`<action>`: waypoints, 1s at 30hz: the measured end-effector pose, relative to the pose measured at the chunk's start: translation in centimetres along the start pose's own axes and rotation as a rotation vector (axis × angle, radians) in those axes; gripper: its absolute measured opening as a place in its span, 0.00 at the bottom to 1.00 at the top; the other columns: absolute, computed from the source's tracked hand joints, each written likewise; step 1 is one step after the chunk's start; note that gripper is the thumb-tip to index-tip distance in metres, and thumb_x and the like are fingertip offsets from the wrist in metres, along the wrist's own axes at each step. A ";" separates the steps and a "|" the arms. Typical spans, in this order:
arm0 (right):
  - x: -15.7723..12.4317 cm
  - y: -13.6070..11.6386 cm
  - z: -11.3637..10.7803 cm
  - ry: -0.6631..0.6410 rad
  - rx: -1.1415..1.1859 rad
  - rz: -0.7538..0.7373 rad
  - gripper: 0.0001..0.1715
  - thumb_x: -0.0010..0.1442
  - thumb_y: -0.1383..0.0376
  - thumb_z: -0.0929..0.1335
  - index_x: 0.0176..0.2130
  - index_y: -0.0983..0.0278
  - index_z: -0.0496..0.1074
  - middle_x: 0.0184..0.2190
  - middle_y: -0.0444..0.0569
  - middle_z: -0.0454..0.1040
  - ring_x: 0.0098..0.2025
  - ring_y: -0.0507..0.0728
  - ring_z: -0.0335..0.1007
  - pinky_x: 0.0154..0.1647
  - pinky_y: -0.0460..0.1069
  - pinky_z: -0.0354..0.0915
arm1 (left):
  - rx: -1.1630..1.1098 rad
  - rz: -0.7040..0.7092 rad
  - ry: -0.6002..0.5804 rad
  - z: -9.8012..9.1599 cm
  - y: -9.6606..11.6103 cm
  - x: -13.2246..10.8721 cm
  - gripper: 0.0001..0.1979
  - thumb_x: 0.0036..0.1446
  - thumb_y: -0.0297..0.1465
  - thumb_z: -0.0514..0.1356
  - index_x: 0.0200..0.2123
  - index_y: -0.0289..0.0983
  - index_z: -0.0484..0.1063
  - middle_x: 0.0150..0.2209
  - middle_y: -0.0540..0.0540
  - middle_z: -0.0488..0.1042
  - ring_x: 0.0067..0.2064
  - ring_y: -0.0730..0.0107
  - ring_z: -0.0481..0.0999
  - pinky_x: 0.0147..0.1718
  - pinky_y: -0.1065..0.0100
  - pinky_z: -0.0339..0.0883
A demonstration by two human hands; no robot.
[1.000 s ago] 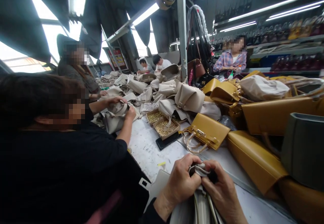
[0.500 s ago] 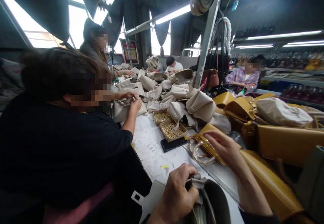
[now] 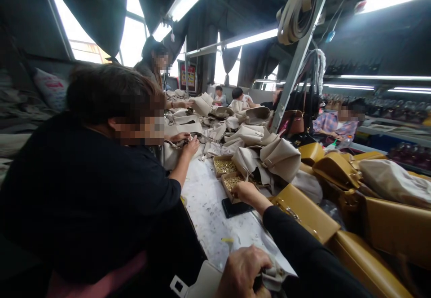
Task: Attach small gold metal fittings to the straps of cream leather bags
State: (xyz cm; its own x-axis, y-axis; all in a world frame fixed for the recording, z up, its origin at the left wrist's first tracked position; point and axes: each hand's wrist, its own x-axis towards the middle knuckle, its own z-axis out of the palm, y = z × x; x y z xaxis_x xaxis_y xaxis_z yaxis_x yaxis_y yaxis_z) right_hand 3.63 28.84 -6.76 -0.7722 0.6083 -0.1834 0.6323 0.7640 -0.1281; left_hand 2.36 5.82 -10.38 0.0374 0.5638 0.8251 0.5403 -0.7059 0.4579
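At the bottom centre my left hand (image 3: 244, 269) is closed round the gathered edge of a light grey handbag (image 3: 206, 281). A flap with a square cut-out sticks out to the left of this hand, and the lower part of the bag is out of frame. My right hand (image 3: 248, 193) reaches forward to a small cardboard box (image 3: 226, 185) of tiny gold-coloured metal pieces. Its fingers are drawn together and dip in at the near side of the box; whatever is between them is too small to see. A black phone (image 3: 232, 208) lies just below the box.
A second box (image 3: 224, 165) of gold pieces stands behind the first. Beige bags (image 3: 281, 156) are heaped beyond, and mustard-yellow bags (image 3: 306, 210) fill the right side. A co-worker in black (image 3: 101, 186) sits close on the left, handling a beige bag. A metal post (image 3: 299, 60) rises behind.
My right hand has moved from above the yellow bag's clear ring handles forward and left to the box of gold pieces. My left hand keeps its grip, and the view has shifted.
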 end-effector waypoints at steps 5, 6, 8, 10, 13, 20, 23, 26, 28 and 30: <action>0.8 -0.3 1.0 -0.034 -0.085 0.001 0.14 0.70 0.59 0.71 0.51 0.64 0.75 0.51 0.52 0.77 0.50 0.60 0.76 0.52 0.59 0.74 | 0.006 -0.014 0.015 -0.2 -0.3 -0.4 0.17 0.46 0.22 0.54 0.41 0.40 0.65 0.32 0.47 0.78 0.32 0.67 0.80 0.32 0.72 0.71; 0.7 -0.1 1.2 -0.024 -0.087 0.004 0.14 0.70 0.59 0.70 0.51 0.65 0.75 0.50 0.52 0.77 0.50 0.60 0.76 0.52 0.59 0.74 | 0.007 -0.010 0.015 -0.2 -0.4 -0.5 0.17 0.46 0.22 0.54 0.41 0.40 0.65 0.32 0.47 0.79 0.32 0.67 0.81 0.31 0.72 0.71; 0.5 0.2 1.5 0.008 -0.072 0.010 0.13 0.71 0.59 0.70 0.50 0.64 0.75 0.50 0.51 0.77 0.50 0.60 0.76 0.53 0.60 0.73 | 0.012 -0.006 0.016 -0.1 -0.4 -0.7 0.18 0.45 0.21 0.54 0.41 0.40 0.65 0.32 0.47 0.79 0.32 0.67 0.81 0.31 0.72 0.71; 0.2 0.6 1.9 0.050 -0.034 0.014 0.12 0.71 0.59 0.70 0.49 0.64 0.75 0.49 0.51 0.77 0.50 0.60 0.75 0.53 0.60 0.73 | 0.020 -0.012 0.022 0.0 -0.4 -0.8 0.18 0.45 0.21 0.54 0.41 0.40 0.65 0.32 0.47 0.79 0.31 0.67 0.81 0.31 0.72 0.71; 0.1 1.3 2.6 0.118 0.070 0.026 0.11 0.70 0.59 0.70 0.46 0.64 0.76 0.48 0.50 0.77 0.50 0.59 0.75 0.53 0.59 0.72 | 0.021 -0.028 0.029 0.0 -0.4 -0.9 0.17 0.46 0.22 0.54 0.40 0.40 0.65 0.32 0.47 0.79 0.31 0.67 0.80 0.31 0.72 0.70; 0.7 2.8 3.9 0.293 0.504 0.085 0.12 0.69 0.58 0.71 0.43 0.66 0.76 0.40 0.47 0.78 0.42 0.57 0.77 0.47 0.56 0.74 | 0.008 -0.028 0.024 0.1 -0.1 -0.9 0.17 0.46 0.20 0.54 0.40 0.40 0.65 0.32 0.48 0.78 0.32 0.66 0.80 0.32 0.71 0.70; 0.7 3.0 4.2 0.342 0.730 0.086 0.15 0.69 0.56 0.71 0.40 0.66 0.75 0.37 0.46 0.78 0.37 0.55 0.76 0.41 0.53 0.74 | 0.032 -0.022 0.034 0.2 -0.1 -0.7 0.17 0.46 0.20 0.54 0.40 0.41 0.65 0.31 0.48 0.78 0.31 0.67 0.80 0.30 0.72 0.70; 0.2 2.9 4.1 0.378 0.966 0.073 0.17 0.67 0.55 0.72 0.38 0.67 0.75 0.33 0.44 0.77 0.33 0.53 0.74 0.38 0.51 0.73 | 0.036 -0.013 0.041 0.1 0.1 -0.5 0.17 0.45 0.20 0.53 0.40 0.41 0.65 0.31 0.49 0.78 0.30 0.67 0.79 0.29 0.72 0.70; -0.5 2.7 3.8 0.402 1.127 0.061 0.20 0.62 0.52 0.75 0.37 0.67 0.77 0.29 0.44 0.76 0.30 0.53 0.73 0.36 0.51 0.71 | 0.035 -0.023 0.036 0.0 0.2 -0.3 0.18 0.45 0.20 0.53 0.40 0.41 0.65 0.31 0.48 0.77 0.30 0.67 0.79 0.29 0.72 0.70; -1.5 2.4 3.4 0.423 1.290 0.045 0.26 0.55 0.47 0.77 0.38 0.68 0.78 0.28 0.46 0.78 0.31 0.55 0.74 0.36 0.51 0.70 | 0.034 -0.035 0.033 -0.2 0.3 -0.1 0.18 0.45 0.20 0.53 0.40 0.41 0.66 0.31 0.49 0.77 0.30 0.67 0.79 0.29 0.72 0.70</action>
State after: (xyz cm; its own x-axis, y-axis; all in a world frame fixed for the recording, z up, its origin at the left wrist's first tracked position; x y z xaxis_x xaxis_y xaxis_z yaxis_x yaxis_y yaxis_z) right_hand 6.47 29.01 -10.11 -0.5616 0.8245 0.0692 0.0847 0.1404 -0.9865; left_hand 2.35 5.45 -10.24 -0.0093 0.5731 0.8194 0.5688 -0.6710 0.4757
